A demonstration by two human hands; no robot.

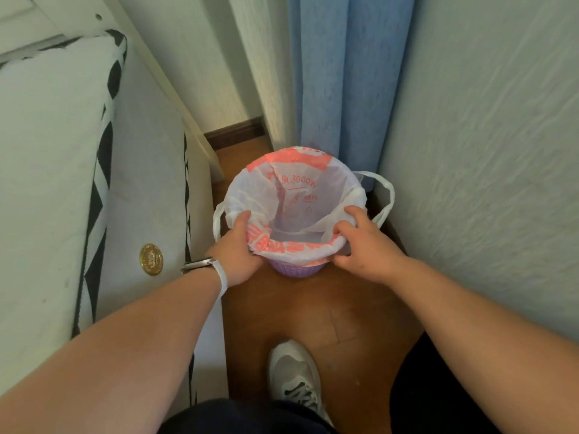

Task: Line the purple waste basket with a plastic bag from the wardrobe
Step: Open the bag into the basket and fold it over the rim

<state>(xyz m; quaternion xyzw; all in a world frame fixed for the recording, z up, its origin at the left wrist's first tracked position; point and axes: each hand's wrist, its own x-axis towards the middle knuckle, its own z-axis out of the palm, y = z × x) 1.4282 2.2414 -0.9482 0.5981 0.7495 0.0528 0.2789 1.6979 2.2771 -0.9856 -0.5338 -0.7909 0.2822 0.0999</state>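
Note:
The purple waste basket stands on the wooden floor in a narrow gap, only its lower woven wall showing. A white plastic bag with red print sits inside it, its mouth folded over the rim all round. One bag handle loops out at the right and another hangs at the left. My left hand grips the bag's folded edge at the near-left rim. My right hand pinches the bag's edge at the near-right rim.
A mattress with a black-and-white border runs along the left, close to the basket. A textured wall closes the right side and a blue curtain hangs behind. My grey shoe stands on the floor below the basket.

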